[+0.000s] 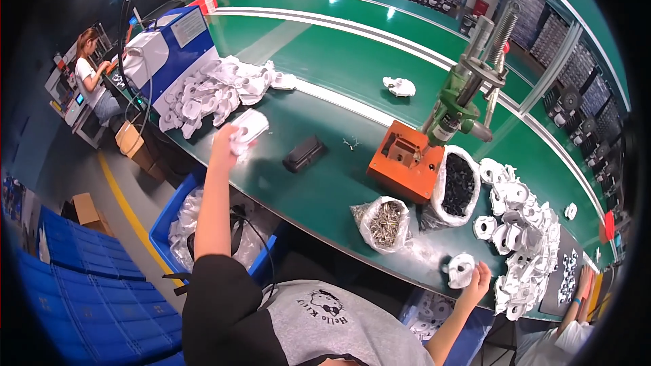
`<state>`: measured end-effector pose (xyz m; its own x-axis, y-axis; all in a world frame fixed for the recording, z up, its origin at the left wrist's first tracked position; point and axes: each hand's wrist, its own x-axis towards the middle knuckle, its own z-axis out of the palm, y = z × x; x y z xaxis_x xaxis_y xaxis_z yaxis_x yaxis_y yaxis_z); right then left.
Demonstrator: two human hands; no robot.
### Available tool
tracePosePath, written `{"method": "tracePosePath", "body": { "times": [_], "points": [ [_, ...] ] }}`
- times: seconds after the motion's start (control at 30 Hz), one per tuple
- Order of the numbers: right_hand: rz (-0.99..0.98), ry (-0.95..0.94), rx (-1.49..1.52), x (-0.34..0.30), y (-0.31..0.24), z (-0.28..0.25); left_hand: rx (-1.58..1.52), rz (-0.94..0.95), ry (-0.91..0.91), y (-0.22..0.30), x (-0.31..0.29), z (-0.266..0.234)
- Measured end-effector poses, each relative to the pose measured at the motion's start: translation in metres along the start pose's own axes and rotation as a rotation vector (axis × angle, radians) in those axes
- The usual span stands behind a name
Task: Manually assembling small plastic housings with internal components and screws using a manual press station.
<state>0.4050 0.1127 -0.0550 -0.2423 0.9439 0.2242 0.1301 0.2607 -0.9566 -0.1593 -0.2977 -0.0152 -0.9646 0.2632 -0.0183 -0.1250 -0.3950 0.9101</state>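
My left hand reaches to the far left over the green bench and is closed round a white moulded plastic part. A large heap of similar white parts lies just beyond it. At the near right edge of the bench, my right hand grips a rounded white plastic part with a hole in it. Right of that hand spreads another pile of white parts. Between my hands stand a bag of metal pins or screws and a bag of small black pieces.
A green press with an orange base stands at centre right. A black block lies mid-bench. One white part rests on the green conveyor. Below left is a blue bin. Co-workers sit far left and near right.
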Motion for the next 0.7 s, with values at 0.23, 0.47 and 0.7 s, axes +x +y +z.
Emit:
{"method": "tracePosePath", "body": {
  "times": [0.23, 0.47, 0.7],
  "points": [
    [-0.146, -0.194, -0.632, 0.0, -0.019, 0.018, -0.512, -0.195, -0.137, -0.008, -0.094, 0.001],
    [-0.174, -0.459, -0.866, -0.02, -0.052, 0.029, -0.781, -0.292, 0.0, -0.031, -0.11, 0.024],
    [-0.204, -0.42, -0.835, -0.021, -0.053, 0.026, -0.674, -0.32, -0.084, -0.048, -0.108, 0.072]
  ]
}}
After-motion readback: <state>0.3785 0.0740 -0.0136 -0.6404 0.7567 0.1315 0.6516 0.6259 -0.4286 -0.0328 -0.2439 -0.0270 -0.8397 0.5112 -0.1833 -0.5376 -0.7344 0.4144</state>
